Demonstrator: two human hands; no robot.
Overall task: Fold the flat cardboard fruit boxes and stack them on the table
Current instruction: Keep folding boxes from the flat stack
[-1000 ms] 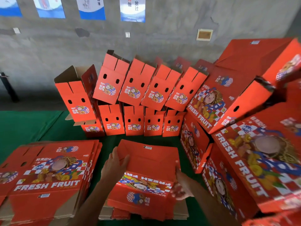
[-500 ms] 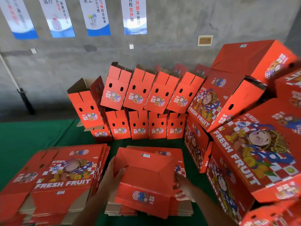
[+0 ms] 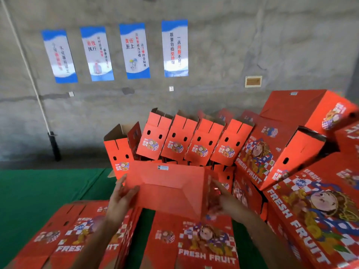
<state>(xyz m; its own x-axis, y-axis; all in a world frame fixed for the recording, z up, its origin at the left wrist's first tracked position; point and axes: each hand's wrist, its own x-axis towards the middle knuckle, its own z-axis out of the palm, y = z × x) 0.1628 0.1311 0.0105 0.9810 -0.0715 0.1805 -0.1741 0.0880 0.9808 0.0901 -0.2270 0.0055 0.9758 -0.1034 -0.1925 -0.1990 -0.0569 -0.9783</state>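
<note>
From the head view, both hands hold up a red box (image 3: 169, 189) in front of the person, its plain underside with fold creases and a small white label facing the camera, raised above the flat stacks below. The left hand (image 3: 121, 199) grips the box's left edge, thumb lying across the near face and fingers wrapped behind the cardboard. The right hand (image 3: 217, 202) is against the box's right side; it is blurred, and I cannot tell whether its fingers curl round the edge or only press on it. Beneath the held box lies a near stack (image 3: 196, 243) of flat boxes printed "FRESH FRUIT" with a cartoon figure, and just beside it to the left a second flat stack (image 3: 64, 235) with the same print, partly hidden by the left forearm. Both rest on a green table (image 3: 38, 193). Behind the held box, folded boxes (image 3: 190, 142) stand in tilted rows, open tops toward the wall, their ends showing two oval holes each. To the right a larger pile (image 3: 303, 152) of folded boxes leans at angles and fills that side of the picture. On the grey concrete wall (image 3: 233, 45) hang four blue-and-white posters (image 3: 134, 51) with Chinese text, and a pole (image 3: 29, 74) leans at far left.
</note>
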